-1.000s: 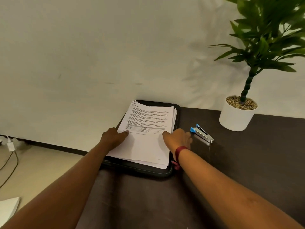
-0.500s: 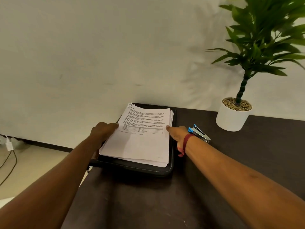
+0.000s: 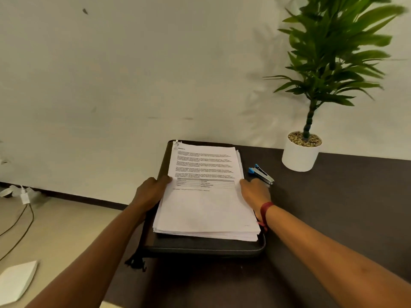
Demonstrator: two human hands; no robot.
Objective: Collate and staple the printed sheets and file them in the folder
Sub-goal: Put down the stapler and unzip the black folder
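A thick stack of printed sheets (image 3: 206, 207) lies on a closed black zip folder (image 3: 200, 247) at the left end of the dark table (image 3: 333, 207). My left hand (image 3: 151, 192) grips the stack's left edge, thumb on the top page. My right hand (image 3: 253, 192), with a red band at the wrist, grips the right edge the same way. The fingers below the thumbs are hidden by the paper. A blue and silver stapler (image 3: 261, 174) lies on the table just beyond my right hand, apart from the stack.
A white pot (image 3: 299, 156) with a tall green plant stands at the back right against the wall. The folder's left side overhangs the table's edge. Cables (image 3: 22, 210) and a white flat object (image 3: 15, 281) lie on the floor to the left.
Both hands slid outward from the top of the page to the stack's side edges. The right hand drew back from the stapler to the paper's right edge.
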